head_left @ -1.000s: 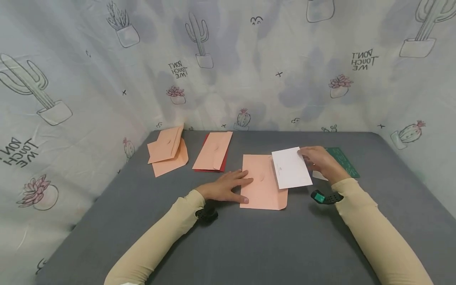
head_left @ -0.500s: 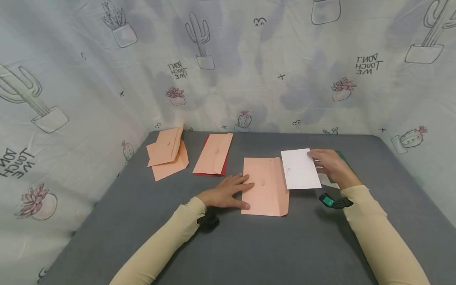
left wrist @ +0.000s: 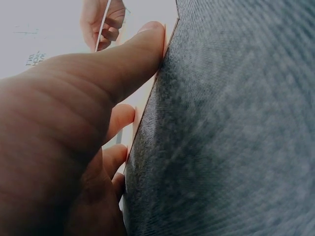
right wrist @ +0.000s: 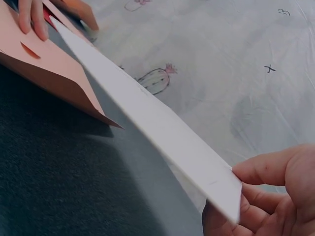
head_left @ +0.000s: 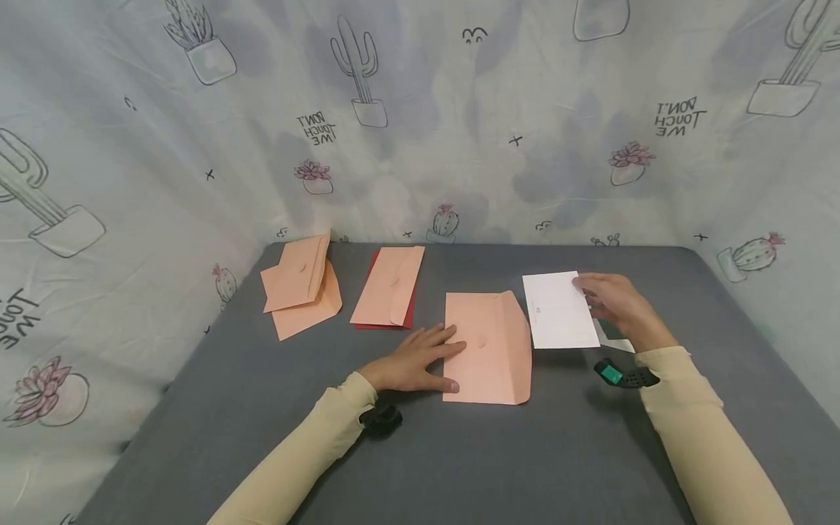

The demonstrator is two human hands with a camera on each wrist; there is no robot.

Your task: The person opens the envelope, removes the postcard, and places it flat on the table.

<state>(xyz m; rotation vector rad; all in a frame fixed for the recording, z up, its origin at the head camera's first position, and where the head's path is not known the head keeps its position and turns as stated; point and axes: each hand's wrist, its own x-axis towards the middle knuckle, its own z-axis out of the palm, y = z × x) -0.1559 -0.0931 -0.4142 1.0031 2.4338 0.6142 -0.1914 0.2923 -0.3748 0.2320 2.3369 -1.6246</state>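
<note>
A pink envelope (head_left: 485, 357) lies on the grey table, its flap (head_left: 517, 350) unfolded on the right side. Spread fingers of my left hand (head_left: 413, 361) rest on the envelope's left edge. In the left wrist view the thumb (left wrist: 142, 49) lies along that edge. My right hand (head_left: 617, 306) pinches a white card (head_left: 561, 312) by its right edge, thumb on one face and fingers behind. The card hangs over the table just right of the flap, tilted in the right wrist view. Beneath the right hand lies a green and white card (head_left: 615, 339), mostly hidden.
Further left, a pink envelope (head_left: 390, 284) lies on a red one (head_left: 408, 317). Several pink envelopes (head_left: 302, 273) overlap at the back left corner. A curtain (head_left: 420, 146) printed with cacti hangs behind the table.
My right hand has moved right with the white card, away from over the pink envelope, uncovering the flap. The left hand stays on the envelope. The head view shifts slightly.
</note>
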